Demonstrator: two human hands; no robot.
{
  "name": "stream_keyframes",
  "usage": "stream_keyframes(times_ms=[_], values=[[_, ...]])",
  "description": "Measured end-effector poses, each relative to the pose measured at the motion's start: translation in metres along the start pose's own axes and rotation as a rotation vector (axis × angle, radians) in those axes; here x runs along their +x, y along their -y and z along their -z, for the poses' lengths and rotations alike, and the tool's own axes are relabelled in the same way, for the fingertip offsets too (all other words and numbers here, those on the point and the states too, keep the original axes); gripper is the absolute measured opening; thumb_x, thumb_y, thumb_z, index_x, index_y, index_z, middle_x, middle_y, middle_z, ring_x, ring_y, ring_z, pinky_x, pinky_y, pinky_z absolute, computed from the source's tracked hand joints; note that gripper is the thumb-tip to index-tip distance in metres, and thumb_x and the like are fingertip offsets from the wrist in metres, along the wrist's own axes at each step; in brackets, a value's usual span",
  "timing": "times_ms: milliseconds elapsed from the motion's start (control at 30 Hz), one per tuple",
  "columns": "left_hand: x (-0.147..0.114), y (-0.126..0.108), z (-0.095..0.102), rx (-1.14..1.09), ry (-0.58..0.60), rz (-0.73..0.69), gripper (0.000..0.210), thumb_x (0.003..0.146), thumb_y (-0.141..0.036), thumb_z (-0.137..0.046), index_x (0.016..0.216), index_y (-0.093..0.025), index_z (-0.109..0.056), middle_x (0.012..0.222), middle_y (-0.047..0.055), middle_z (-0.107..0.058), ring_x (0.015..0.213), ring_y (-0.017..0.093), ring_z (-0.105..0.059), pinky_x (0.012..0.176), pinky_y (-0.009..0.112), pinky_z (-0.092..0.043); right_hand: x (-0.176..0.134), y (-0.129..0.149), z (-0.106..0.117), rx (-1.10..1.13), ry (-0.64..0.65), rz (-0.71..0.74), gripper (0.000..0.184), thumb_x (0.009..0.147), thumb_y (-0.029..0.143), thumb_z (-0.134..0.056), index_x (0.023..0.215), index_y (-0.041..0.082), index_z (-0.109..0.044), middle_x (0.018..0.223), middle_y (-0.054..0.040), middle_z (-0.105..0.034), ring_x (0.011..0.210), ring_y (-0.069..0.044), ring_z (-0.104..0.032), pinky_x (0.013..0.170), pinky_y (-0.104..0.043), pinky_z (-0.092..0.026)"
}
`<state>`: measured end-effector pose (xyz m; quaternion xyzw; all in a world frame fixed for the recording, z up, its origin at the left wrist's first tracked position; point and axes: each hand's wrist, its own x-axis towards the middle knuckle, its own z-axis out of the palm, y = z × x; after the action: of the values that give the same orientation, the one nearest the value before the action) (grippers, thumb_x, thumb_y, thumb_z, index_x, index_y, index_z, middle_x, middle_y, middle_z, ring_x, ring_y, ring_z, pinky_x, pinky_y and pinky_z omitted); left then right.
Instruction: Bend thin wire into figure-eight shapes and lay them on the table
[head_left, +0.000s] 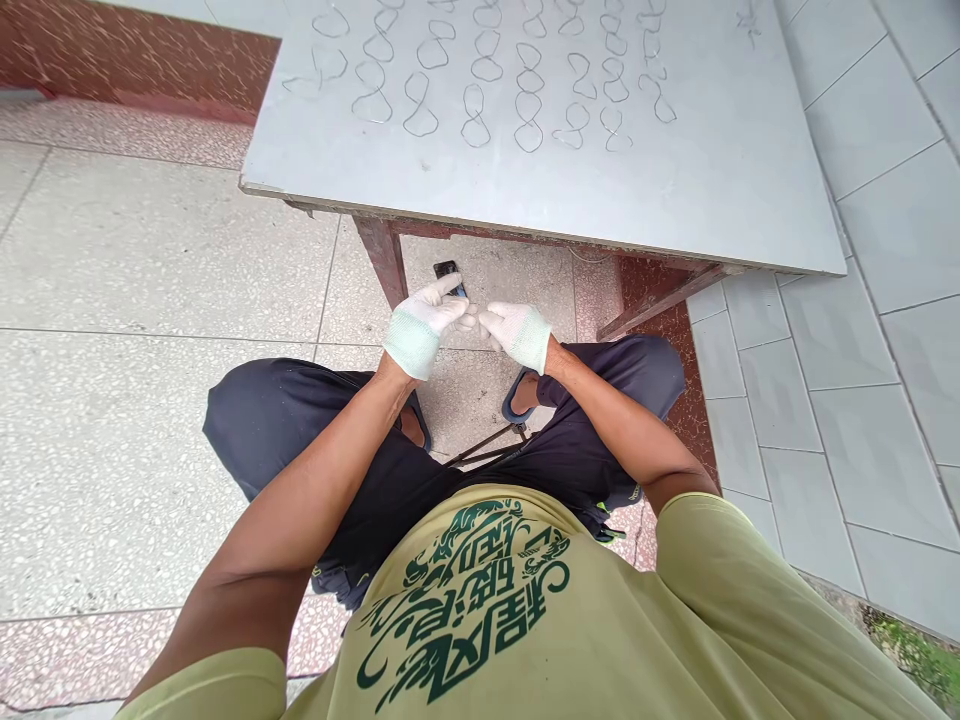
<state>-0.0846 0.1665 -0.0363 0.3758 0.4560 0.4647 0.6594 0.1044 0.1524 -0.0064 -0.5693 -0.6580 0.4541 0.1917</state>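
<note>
My left hand (pixel 431 318) and my right hand (pixel 516 328), both in white gloves with pale green cuffs, are close together above my lap, just off the table's near edge. The fingertips of each are pinched and nearly meet between the hands. Whatever they hold, if anything, is too thin or hidden to make out. Just beyond the left fingers shows a small dark rectangular object (pixel 445 268) with a bluish part; it looks to lie on the floor below. Thin wire pieces (pixel 529 100), many twisted into figure-eight loops, lie in rows across the tabletop.
A pale table (pixel 712 190) with reddish legs (pixel 381 255) stands in front of my knees. White tiled wall (pixel 862 400) rises on the right. Speckled stone floor (pixel 150 430) spreads to the left. A dark thin-framed stool part (pixel 491 440) shows between my legs.
</note>
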Motion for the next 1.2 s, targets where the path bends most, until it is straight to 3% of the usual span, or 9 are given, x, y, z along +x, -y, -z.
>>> stream_keyframes(times_ms=[133, 233, 333, 500, 567, 700, 867, 1033, 1200], values=[[-0.004, -0.003, 0.002, -0.109, -0.041, 0.029, 0.056, 0.092, -0.028, -0.088, 0.143, -0.014, -0.069, 0.098, 0.007, -0.084, 0.074, 0.016, -0.076, 0.079, 0.031, -0.064, -0.001, -0.001, 0.000, 0.031, -0.016, 0.030, 0.038, 0.113, 0.031, -0.049, 0.076, 0.024, -0.060, 0.067, 0.0032, -0.062, 0.069, -0.016, -0.060, 0.074, -0.028, -0.044], [-0.007, -0.006, 0.006, -0.136, -0.006, 0.019, 0.042, 0.096, -0.040, -0.087, 0.130, -0.017, -0.076, 0.118, 0.013, -0.085, 0.085, 0.017, -0.079, 0.085, 0.032, -0.064, -0.004, -0.002, 0.001, 0.058, -0.010, 0.062, 0.038, 0.112, 0.031, -0.050, 0.077, 0.024, -0.060, 0.063, 0.0046, -0.060, 0.066, -0.015, -0.059, 0.074, -0.027, -0.045], [-0.007, -0.010, 0.009, -0.167, 0.044, 0.050, 0.042, 0.090, -0.045, -0.094, 0.119, -0.017, -0.081, 0.126, 0.016, -0.084, 0.096, 0.019, -0.079, 0.088, 0.031, -0.064, -0.007, -0.003, 0.004, 0.089, 0.043, 0.106, 0.038, 0.113, 0.036, -0.051, 0.079, 0.023, -0.062, 0.064, 0.0046, -0.061, 0.066, -0.014, -0.059, 0.075, -0.026, -0.046], [-0.008, -0.020, 0.008, -0.106, 0.169, 0.099, 0.052, 0.062, -0.039, -0.111, 0.101, -0.012, -0.088, 0.099, 0.013, -0.085, 0.076, 0.015, -0.072, 0.072, 0.028, -0.059, -0.011, -0.001, 0.012, 0.135, 0.125, 0.159, 0.042, 0.114, 0.043, -0.051, 0.080, 0.022, -0.066, 0.067, 0.0028, -0.066, 0.066, -0.014, -0.058, 0.069, -0.025, -0.044], [-0.009, -0.024, 0.006, -0.011, 0.204, 0.103, 0.051, 0.059, -0.035, -0.111, 0.098, -0.012, -0.089, 0.088, 0.011, -0.083, 0.066, 0.013, -0.065, 0.063, 0.027, -0.053, -0.013, 0.003, 0.015, 0.123, 0.147, 0.149, 0.043, 0.114, 0.040, -0.052, 0.077, 0.021, -0.066, 0.066, 0.0024, -0.066, 0.065, -0.013, -0.058, 0.068, -0.025, -0.043], [-0.011, -0.023, 0.004, 0.111, 0.197, 0.079, 0.049, 0.062, -0.040, -0.107, 0.097, -0.011, -0.090, 0.084, 0.011, -0.082, 0.066, 0.014, -0.063, 0.061, 0.029, -0.050, -0.013, 0.009, 0.016, 0.116, 0.160, 0.113, 0.045, 0.113, 0.034, -0.055, 0.071, 0.021, -0.062, 0.064, 0.0029, -0.065, 0.062, -0.012, -0.058, 0.068, -0.024, -0.044], [-0.007, -0.013, 0.004, 0.100, 0.176, 0.009, 0.041, 0.062, -0.042, -0.106, 0.084, -0.014, -0.085, 0.086, 0.011, -0.082, 0.075, 0.018, -0.070, 0.068, 0.031, -0.054, -0.009, 0.006, 0.010, 0.098, 0.196, 0.089, 0.045, 0.111, 0.024, -0.057, 0.065, 0.021, -0.059, 0.057, 0.0039, -0.062, 0.058, -0.012, -0.058, 0.068, -0.024, -0.044], [0.001, -0.008, 0.005, -0.035, 0.230, 0.111, 0.042, 0.062, -0.036, -0.110, 0.084, -0.014, -0.081, 0.077, 0.006, -0.077, 0.063, 0.014, -0.064, 0.064, 0.030, -0.054, -0.010, 0.010, 0.009, 0.133, 0.186, 0.054, 0.048, 0.110, 0.018, -0.057, 0.062, 0.021, -0.057, 0.056, 0.0042, -0.061, 0.056, -0.011, -0.058, 0.064, -0.024, -0.044], [-0.001, -0.010, 0.005, -0.254, 0.262, 0.092, 0.048, 0.074, -0.044, -0.107, 0.103, -0.013, -0.085, 0.081, 0.004, -0.076, 0.068, 0.014, -0.069, 0.069, 0.031, -0.057, -0.012, 0.014, 0.012, 0.209, 0.241, 0.071, 0.052, 0.111, 0.013, -0.056, 0.059, 0.022, -0.054, 0.052, 0.0048, -0.058, 0.053, -0.011, -0.056, 0.064, -0.023, -0.047]])
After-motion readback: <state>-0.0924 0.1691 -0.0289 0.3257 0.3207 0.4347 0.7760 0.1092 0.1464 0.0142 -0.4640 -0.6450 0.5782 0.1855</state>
